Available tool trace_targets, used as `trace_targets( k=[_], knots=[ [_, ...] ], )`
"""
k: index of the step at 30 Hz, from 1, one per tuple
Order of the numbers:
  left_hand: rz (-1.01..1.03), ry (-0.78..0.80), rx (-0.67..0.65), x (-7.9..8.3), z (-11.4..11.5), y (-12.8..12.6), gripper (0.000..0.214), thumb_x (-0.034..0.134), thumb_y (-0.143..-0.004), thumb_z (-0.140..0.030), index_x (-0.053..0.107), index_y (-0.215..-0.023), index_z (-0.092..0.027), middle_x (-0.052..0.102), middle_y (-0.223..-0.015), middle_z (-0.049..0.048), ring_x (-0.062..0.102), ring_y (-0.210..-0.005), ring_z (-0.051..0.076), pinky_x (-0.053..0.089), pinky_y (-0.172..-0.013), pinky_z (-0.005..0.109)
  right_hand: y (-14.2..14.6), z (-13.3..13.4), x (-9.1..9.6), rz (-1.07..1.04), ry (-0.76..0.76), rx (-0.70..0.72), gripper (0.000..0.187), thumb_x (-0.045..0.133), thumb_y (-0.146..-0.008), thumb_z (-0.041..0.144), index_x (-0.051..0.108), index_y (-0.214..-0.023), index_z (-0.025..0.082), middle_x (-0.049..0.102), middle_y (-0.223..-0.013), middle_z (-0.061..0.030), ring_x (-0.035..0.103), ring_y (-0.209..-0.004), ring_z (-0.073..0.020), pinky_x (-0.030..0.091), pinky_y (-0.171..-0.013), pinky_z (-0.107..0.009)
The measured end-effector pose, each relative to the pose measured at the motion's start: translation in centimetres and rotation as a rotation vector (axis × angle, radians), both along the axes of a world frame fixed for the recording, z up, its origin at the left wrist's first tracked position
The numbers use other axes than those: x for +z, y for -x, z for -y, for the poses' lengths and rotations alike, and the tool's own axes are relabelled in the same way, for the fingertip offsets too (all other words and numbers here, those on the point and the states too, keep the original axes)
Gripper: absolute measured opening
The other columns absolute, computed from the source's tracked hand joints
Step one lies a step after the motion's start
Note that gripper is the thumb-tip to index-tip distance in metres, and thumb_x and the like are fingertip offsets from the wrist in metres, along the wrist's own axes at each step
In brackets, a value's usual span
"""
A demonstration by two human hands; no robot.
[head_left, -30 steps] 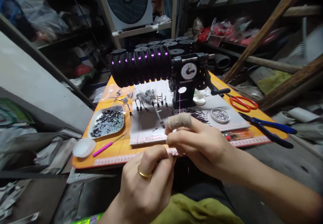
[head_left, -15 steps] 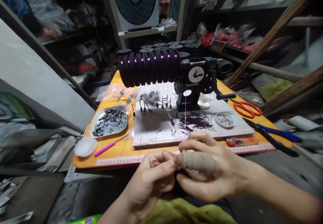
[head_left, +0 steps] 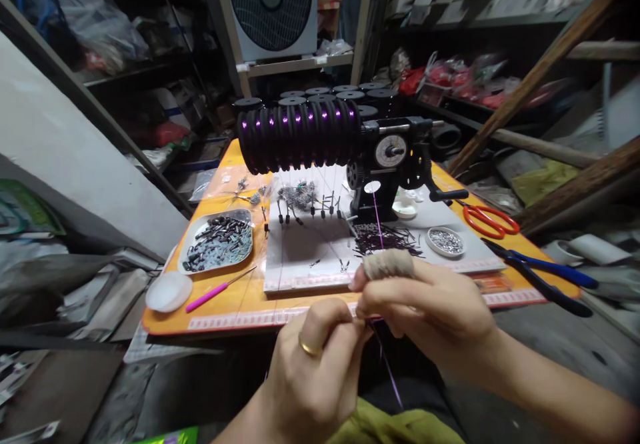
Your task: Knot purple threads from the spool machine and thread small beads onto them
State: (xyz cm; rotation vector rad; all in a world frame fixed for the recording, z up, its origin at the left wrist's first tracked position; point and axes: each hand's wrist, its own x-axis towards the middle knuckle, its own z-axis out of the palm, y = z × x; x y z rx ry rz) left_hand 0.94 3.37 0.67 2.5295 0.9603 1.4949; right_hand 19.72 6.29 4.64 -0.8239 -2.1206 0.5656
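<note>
A thin purple line (head_left: 377, 217) runs down from the black winding machine (head_left: 385, 151) to my fingers, and a loose length of it hangs below them. My left hand (head_left: 317, 361), a gold ring on one finger, is closed with its fingertips pinched on the line. Touching it, my right hand (head_left: 425, 294) pinches the same line; its index finger wears a beige cloth wrap (head_left: 389, 265). Any small piece between the fingertips is hidden. Behind my hands, dark purple strips (head_left: 387, 241) lie in a pile on the white board (head_left: 305, 274).
At left stand a tray of small dark and grey tubes (head_left: 217, 241), a white lid (head_left: 169, 291) and a pink-handled hook tool (head_left: 213, 295). To the right are a dish of metal bits (head_left: 445, 241), orange scissors (head_left: 490, 221) and blue-handled pliers (head_left: 545, 271).
My left hand has turned over, knuckles up, showing the ring. My right hand's wrapped finger has risen and moved away from the left fingertips. A tail of purple line now shows below my hands.
</note>
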Motion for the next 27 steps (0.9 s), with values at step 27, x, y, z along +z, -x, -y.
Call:
trace_targets(
  k=[27],
  knots=[
    [0.862, 1.48, -0.466, 1.0, 0.8, -0.1, 0.025, 0.073, -0.084, -0.031, 0.064, -0.069, -0.014, 0.052, -0.07, -0.0023, 0.036, -0.043, 0.0, 0.035, -0.044, 0.015, -0.7, 1.2, -1.0, 0.065, 0.13, 0.152, 0.011, 0.07, -0.083, 0.021, 0.064, -0.075, 0.018, 0.064, -0.068, 0.0011, 0.054, -0.054, -0.0096, 0.049, -0.053, -0.021]
  ],
)
